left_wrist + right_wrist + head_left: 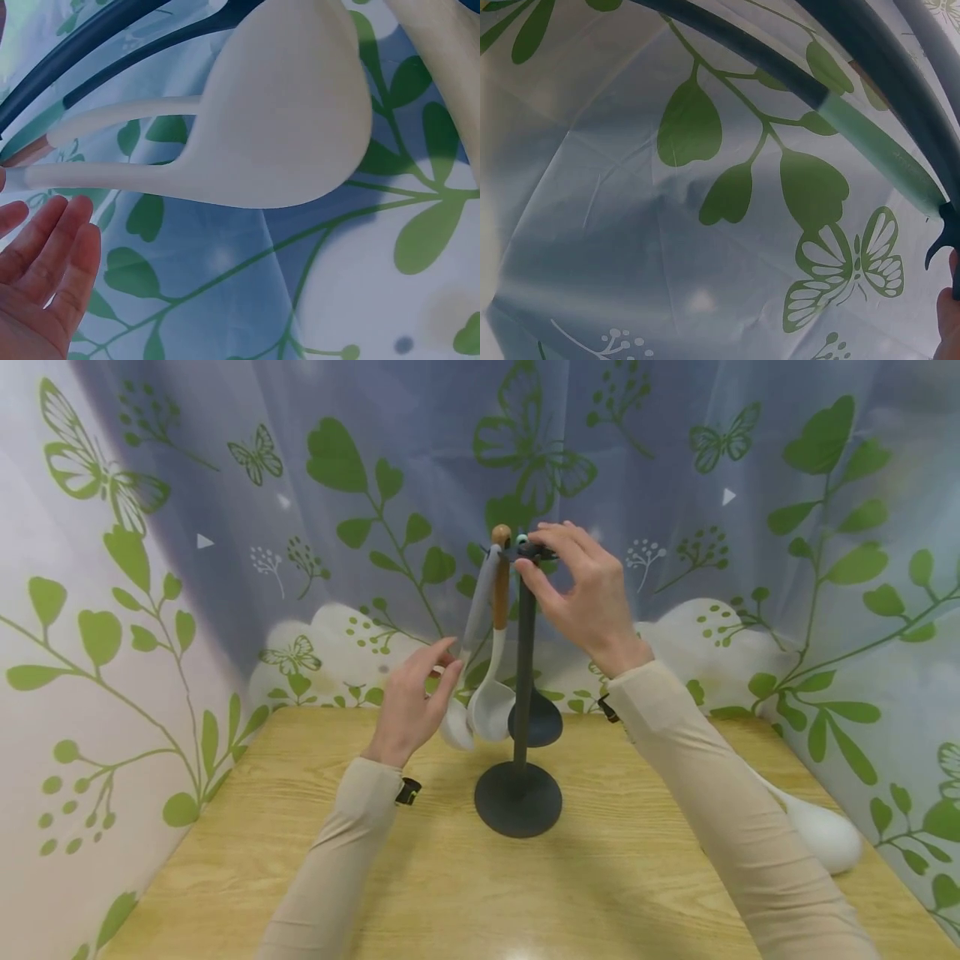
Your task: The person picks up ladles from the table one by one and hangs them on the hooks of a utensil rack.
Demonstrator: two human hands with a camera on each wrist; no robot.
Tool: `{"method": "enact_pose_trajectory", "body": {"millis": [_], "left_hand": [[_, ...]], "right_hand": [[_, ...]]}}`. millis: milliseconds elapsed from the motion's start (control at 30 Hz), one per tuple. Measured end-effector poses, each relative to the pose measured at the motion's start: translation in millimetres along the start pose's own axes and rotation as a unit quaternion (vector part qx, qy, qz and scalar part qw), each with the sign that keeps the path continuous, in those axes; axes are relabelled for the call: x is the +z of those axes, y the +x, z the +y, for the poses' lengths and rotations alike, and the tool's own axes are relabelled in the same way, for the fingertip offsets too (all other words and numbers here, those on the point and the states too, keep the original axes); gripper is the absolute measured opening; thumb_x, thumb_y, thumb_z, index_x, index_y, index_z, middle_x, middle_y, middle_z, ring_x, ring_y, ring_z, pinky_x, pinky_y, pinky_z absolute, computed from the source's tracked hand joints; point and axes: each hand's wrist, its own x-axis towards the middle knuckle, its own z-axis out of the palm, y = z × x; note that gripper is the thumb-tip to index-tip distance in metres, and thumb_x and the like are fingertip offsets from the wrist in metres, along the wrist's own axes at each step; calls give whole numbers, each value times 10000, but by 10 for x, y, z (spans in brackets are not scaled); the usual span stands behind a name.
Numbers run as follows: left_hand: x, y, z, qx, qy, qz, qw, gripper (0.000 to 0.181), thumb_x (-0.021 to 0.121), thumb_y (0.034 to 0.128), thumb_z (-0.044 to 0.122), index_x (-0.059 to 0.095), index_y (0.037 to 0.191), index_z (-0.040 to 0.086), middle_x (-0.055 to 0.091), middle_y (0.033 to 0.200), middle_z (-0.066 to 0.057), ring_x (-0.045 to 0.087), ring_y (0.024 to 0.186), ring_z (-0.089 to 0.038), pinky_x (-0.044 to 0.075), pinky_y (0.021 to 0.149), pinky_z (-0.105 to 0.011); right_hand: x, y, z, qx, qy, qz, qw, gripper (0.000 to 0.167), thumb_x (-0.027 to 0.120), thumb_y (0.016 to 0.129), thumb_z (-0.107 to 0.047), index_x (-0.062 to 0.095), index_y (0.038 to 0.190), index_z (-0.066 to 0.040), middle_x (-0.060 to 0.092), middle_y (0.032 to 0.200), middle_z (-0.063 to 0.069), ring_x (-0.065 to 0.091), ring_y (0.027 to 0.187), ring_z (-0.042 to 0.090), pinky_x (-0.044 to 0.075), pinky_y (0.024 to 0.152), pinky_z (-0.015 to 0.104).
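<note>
A black utensil stand (525, 693) stands upright on the table, its hooked top pinched between the thumb and fingers of my right hand (585, 589). From its hooks hang a white ladle with a grey handle (482, 597), a white ladle with a wooden handle (492, 706) and a dark ladle (542, 722) with a green handle (885, 154). My left hand (412, 697) is beside the grey-handled ladle, fingers loosely extended. In the left wrist view, the fingers (56, 247) lie just below that ladle's shaft; whether a fingertip touches it is unclear.
Another white utensil (821, 835) with a rounded head lies at the right of the wooden table (300, 827), partly hidden by my right sleeve. A patterned curtain (420, 427) hangs close behind the stand and along both sides.
</note>
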Motion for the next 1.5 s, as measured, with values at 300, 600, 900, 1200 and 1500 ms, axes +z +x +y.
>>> {"method": "enact_pose_trajectory", "body": {"millis": [300, 600, 900, 1200, 1500], "left_hand": [[-62, 161, 100, 151, 4, 161, 9998, 320, 592, 991, 141, 610, 1286, 16, 683, 969, -129, 656, 884, -243, 564, 773, -358], [-115, 369, 224, 452, -43, 555, 9974, 302, 621, 972, 127, 628, 1246, 0, 664, 1076, -177, 645, 918, -266, 564, 743, -368], [-166, 566, 382, 491, 30, 594, 9970, 322, 615, 983, 193, 629, 1258, 27, 645, 1172, -149, 634, 861, -236, 548, 765, -344], [-170, 733, 479, 807, 148, 866, 9929, 322, 637, 964, 162, 637, 1244, 5, 626, 1172, -169, 604, 837, -243, 508, 724, -351], [-167, 950, 583, 1035, 322, 732, 9914, 434, 650, 957, 313, 620, 1291, 36, 584, 1232, -165, 560, 1154, -282, 480, 968, -388]], "right_hand": [[-17, -63, -12, 244, -226, 6, 9994, 404, 653, 958, -270, 618, 1255, 3, 609, 1317, 183, 569, 1259, 292, 411, 1111, 383], [-38, -150, 24, 565, -186, 220, 9980, 539, 513, 1011, -431, 566, 1342, -9, 564, 1386, 168, 503, 1339, 251, 407, 1110, 404], [-84, -284, 89, 905, -174, 446, 9947, 505, 445, 1032, -396, 580, 1336, -15, 572, 1379, 177, 522, 1315, 285, 405, 1106, 442], [-120, -519, 182, 826, -360, 42, 9959, 485, 455, 1037, -364, 593, 1308, 14, 588, 1345, 209, 568, 1241, 348, 448, 1052, 478], [-108, -905, 283, 797, -432, -717, 9933, 352, 580, 984, -147, 607, 1290, 26, 591, 1333, 218, 562, 1241, 362, 460, 1027, 508]]}}
